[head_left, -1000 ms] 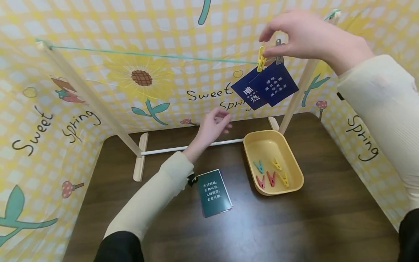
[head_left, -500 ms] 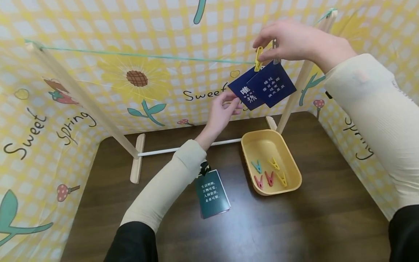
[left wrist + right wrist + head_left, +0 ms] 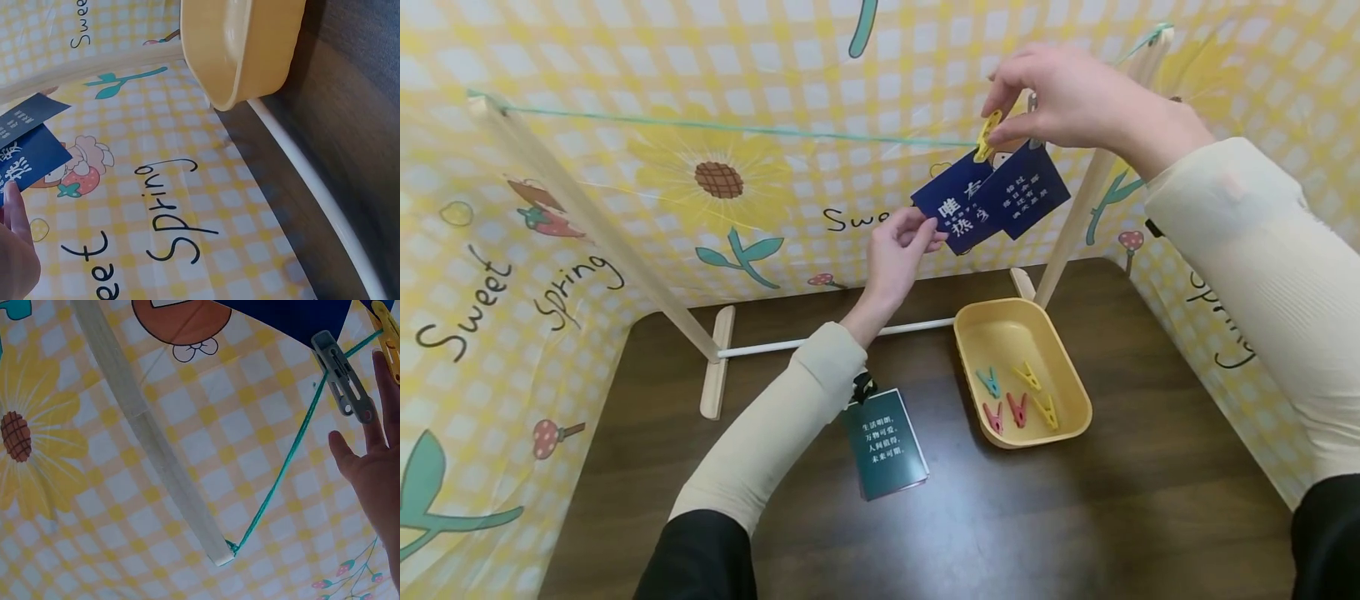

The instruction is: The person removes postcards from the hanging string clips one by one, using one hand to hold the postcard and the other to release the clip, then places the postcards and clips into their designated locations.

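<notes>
Two dark blue cards with white writing hang from the green string. My left hand point(image 3: 898, 254) pinches the lower left edge of the left card point(image 3: 951, 198) between thumb and fingers. With my right hand point(image 3: 1060, 96) I pinch a yellow clothespin point(image 3: 988, 136) at that card's top corner, on the string. A grey clothespin point(image 3: 340, 375) clips the right card point(image 3: 1036, 190), which partly overlaps the left one. In the left wrist view both cards show at the left edge, with my left fingertips point(image 3: 14, 194) on the lower card.
The string point(image 3: 737, 127) runs between two wooden posts joined by a white rod point(image 3: 775, 345). A yellow basket point(image 3: 1078, 392) holds several clothespins in blue, yellow and red. A small stack of green cards point(image 3: 887, 446) lies on the dark table point(image 3: 1000, 525).
My left hand has moved up and right and taken hold of the left card. That card has shifted left, uncovering more of its writing, and the yellow clothespin now tilts more.
</notes>
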{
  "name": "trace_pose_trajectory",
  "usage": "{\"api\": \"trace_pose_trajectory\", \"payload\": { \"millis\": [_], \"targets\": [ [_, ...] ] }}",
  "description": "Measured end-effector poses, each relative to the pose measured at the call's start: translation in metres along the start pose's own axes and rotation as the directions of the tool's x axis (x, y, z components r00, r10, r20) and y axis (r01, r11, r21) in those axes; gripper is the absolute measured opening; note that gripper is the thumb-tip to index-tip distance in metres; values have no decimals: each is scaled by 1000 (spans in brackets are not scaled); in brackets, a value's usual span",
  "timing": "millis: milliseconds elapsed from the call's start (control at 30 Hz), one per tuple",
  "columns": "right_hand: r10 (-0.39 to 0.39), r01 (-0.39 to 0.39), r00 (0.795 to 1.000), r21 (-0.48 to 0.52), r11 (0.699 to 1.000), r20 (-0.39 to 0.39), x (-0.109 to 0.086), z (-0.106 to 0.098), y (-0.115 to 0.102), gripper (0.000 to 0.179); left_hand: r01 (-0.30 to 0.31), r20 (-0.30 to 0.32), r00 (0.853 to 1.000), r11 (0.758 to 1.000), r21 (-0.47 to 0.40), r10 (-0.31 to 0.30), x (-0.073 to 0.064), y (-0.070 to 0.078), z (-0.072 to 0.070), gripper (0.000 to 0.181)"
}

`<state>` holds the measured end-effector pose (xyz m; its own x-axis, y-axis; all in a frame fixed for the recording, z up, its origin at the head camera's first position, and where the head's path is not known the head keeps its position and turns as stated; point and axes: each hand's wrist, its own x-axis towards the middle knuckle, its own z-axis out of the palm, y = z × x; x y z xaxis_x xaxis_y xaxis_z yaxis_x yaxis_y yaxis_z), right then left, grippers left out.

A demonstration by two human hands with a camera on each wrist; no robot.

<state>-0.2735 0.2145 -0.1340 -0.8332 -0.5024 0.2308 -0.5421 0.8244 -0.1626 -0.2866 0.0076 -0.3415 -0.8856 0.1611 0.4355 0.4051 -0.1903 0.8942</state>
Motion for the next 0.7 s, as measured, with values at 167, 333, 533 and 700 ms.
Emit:
{"api": "trace_pose_trajectory", "payload": {
  "millis": [167, 333, 533, 700],
  "targets": [
    [-31, 32, 992, 10, 999, -121, -4, 1, -5, 22, -38, 4, 999, 999, 16, 38, 2, 2, -5, 10],
    [-71, 67, 971, -26, 997, -228, -8, -1, -9, 18, -23, 5, 1000, 999, 27, 23, 1, 2, -13, 10],
    [-91, 87, 944, -27, 996, -317, -15, -2, -12, 17, -5, 14, 1000, 997, 73, 4, -10, -1, -31, 12],
    [-128, 141, 878, -7, 990, -460, -24, 1, -13, 15, 11, 17, 1000, 995, 103, -13, -27, -5, -54, 14]
  ]
}}
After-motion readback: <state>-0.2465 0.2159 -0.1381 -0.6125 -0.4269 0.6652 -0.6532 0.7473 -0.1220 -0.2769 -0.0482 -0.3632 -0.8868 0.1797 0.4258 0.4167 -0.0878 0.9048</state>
